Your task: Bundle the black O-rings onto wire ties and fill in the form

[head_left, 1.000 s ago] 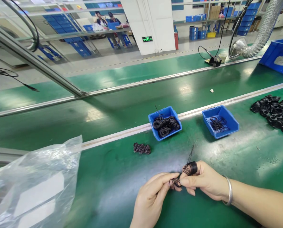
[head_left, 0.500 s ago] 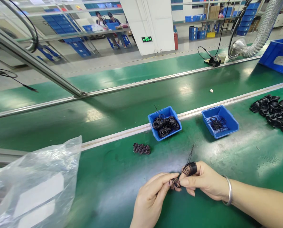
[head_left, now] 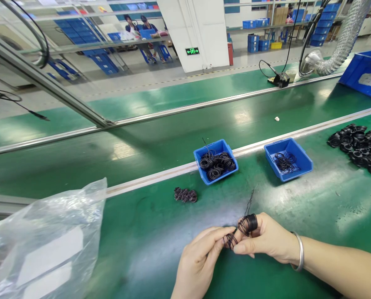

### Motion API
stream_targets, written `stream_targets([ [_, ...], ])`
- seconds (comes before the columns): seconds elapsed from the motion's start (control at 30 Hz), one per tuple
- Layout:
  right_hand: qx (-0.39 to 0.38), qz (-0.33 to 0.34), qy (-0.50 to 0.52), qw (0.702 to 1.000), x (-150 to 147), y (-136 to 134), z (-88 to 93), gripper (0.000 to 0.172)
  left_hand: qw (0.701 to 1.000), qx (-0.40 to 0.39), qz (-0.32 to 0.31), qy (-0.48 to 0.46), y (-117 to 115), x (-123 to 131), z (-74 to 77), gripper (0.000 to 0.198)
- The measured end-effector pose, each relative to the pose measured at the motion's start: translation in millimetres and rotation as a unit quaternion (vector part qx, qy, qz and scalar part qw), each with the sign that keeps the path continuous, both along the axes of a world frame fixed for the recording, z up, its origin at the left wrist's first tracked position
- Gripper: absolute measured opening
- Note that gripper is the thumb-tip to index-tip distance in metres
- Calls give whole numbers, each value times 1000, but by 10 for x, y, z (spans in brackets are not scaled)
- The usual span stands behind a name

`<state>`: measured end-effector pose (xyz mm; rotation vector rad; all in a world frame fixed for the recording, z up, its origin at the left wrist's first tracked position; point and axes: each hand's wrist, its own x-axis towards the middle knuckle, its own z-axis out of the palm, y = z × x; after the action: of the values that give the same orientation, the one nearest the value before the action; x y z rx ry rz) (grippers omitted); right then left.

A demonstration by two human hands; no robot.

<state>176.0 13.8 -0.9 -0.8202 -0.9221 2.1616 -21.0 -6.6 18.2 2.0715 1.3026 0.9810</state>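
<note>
Many thin black rubber rings (head_left: 250,223) are wrapped around a finger of my right hand (head_left: 271,236), with a few loose strands trailing upward from them. My right thumb presses in toward the fingers. Beside it, my left hand (head_left: 199,255) pinches a loose cluster of the same rings (head_left: 230,240) between thumb and fingertips. The two hands almost meet over the green tabletop. A short pile of dark, curled rings (head_left: 185,194) lies beyond them. Past that stands a blue bin (head_left: 204,176) filled with bundled black rings, and a second blue bin (head_left: 301,168) holds a smaller tangle.
Black round parts (head_left: 360,149) are heaped at the right edge. A clear plastic bag (head_left: 89,224) covers the left front. Farther back are a metal rail (head_left: 188,109), a soldering iron stand (head_left: 279,79), a ducting hose (head_left: 341,50) and a large blue crate (head_left: 364,77).
My right thumb has slid slightly left and down. The rings between the hands are spread a little wider. Elsewhere things look the same.
</note>
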Motion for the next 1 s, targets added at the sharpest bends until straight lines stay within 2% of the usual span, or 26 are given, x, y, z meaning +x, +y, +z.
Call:
stream_targets([
  [0.37,9,-15,-2,1000,7,2,-10,33,1000,-18,2,-10,-20,-13,-22,23],
  [0.57,49,-12,-31,998,10,0,-41,31,989,-131,8,-61,-56,6,-55,18],
  [0.7,104,-3,-87,991,11,-11,-113,33,980,-195,6,-38,-64,38,-65,15],
  [0.87,177,-11,-148,973,-4,-25,-221,34,983,-178,15,29,-60,91,-99,13],
  [1.0,179,-9,-151,972,-28,-25,-260,35,985,-166,19,51,-54,105,-139,17],
])
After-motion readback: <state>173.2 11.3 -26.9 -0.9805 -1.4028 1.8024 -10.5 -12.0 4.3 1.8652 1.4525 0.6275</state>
